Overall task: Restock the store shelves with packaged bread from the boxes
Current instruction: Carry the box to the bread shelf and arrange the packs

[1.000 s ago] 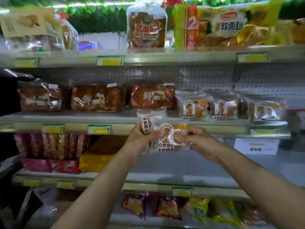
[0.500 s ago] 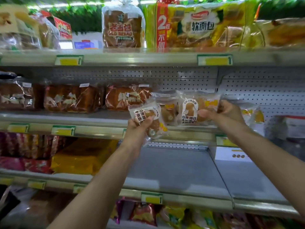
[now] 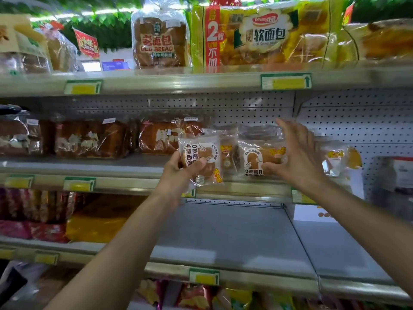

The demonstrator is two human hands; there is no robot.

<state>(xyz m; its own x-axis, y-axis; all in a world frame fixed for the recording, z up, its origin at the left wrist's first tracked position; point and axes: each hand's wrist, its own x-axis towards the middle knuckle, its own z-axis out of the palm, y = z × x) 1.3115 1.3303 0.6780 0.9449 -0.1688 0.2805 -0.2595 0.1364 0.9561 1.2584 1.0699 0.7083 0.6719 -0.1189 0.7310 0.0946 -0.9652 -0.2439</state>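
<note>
My left hand [image 3: 181,170] grips a small clear packet of bread [image 3: 202,156] with brown and white print, held just in front of the middle shelf [image 3: 125,166]. My right hand [image 3: 295,157] is spread, fingers straight, its thumb against a second small bread packet [image 3: 257,158] that stands on the middle shelf. Another like packet [image 3: 228,153] stands between the two. More small packets [image 3: 335,157] sit to the right, partly hidden by my right hand.
Brown loaves in clear wrap [image 3: 89,139] fill the middle shelf's left part. The top shelf [image 3: 178,80] carries a bagged loaf [image 3: 159,41] and a yellow soft-bread pack [image 3: 268,36]. The lower shelf [image 3: 223,238] shows bare grey metal, with red and yellow packs [image 3: 55,218] at its left.
My right hand has set its packet on the middle shelf and spread its fingers. My left hand has carried its packet up and right, nearer the shelf.
</note>
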